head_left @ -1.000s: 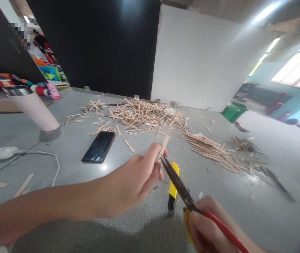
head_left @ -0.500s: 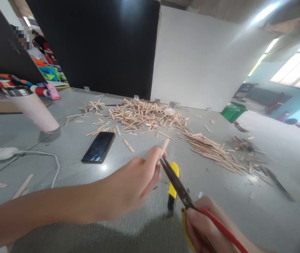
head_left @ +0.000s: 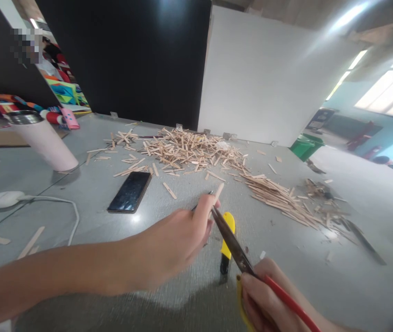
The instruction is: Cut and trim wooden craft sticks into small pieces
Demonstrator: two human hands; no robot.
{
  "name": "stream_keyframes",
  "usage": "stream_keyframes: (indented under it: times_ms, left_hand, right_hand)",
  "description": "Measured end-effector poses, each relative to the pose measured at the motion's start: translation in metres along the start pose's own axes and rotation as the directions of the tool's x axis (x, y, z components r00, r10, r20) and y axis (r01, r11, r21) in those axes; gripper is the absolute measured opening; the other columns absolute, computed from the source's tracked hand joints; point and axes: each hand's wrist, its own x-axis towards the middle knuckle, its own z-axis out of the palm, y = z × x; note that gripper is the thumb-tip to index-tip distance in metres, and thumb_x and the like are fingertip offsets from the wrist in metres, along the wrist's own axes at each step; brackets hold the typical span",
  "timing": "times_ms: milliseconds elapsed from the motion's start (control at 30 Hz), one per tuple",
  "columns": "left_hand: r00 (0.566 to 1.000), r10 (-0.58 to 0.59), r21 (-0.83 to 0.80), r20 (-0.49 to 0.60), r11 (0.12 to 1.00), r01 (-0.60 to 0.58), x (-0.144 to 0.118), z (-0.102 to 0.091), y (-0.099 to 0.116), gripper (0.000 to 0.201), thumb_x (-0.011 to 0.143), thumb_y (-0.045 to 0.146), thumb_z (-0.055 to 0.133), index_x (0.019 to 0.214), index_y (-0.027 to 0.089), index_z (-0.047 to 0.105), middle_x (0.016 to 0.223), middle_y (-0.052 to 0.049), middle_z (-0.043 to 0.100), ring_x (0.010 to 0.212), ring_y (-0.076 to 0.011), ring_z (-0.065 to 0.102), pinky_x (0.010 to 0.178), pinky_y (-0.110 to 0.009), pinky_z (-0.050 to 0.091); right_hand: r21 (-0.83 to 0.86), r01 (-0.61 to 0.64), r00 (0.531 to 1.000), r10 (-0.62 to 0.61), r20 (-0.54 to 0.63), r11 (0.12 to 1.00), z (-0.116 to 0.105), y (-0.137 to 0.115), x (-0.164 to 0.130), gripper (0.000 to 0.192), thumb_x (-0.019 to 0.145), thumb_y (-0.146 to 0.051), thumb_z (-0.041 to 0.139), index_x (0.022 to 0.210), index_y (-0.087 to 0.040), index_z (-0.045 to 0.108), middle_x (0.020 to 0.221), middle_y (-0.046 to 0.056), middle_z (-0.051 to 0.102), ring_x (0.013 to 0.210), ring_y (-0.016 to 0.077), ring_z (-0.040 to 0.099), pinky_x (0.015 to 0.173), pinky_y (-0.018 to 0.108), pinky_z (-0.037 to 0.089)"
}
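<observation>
left hand (head_left: 172, 242): fingers pinch stick (head_left: 218, 191) at centre, tip raised at 1 o'clock, clear for blades | right hand (head_left: 268, 299): fingers closed on scissors (head_left: 232, 242), blades meeting stick | knife (head_left: 226, 244) on desk (head_left: 79, 184) beneath | stick pile (head_left: 189, 150) at 12

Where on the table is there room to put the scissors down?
Bare grey table shows between the phone and the white cable. More lies right of the yellow knife, below the stick bundle. The back is crowded with the stick pile. The left hand and right hand fill the near middle.
</observation>
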Motion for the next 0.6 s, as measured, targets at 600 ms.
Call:
stream_keyframes:
  times_ms: [600]
  left_hand:
    - [0.99,-0.083,-0.07,0.113,0.993,0.092,0.004,-0.02,0.005,0.019,0.115,0.032,0.033,0.129,0.027,0.045,0.086,-0.001,0.072,0.069,-0.0151,0.066,0.059,-0.022,0.045]
  right_hand:
    - [-0.033,-0.026,0.999,0.027,0.036,0.999,-0.009,-0.02,0.0,0.067,0.093,-0.082,0.062,0.063,-0.024,0.046,0.052,-0.007,0.041,0.05,0.0102,0.032,0.05,0.029,0.027]
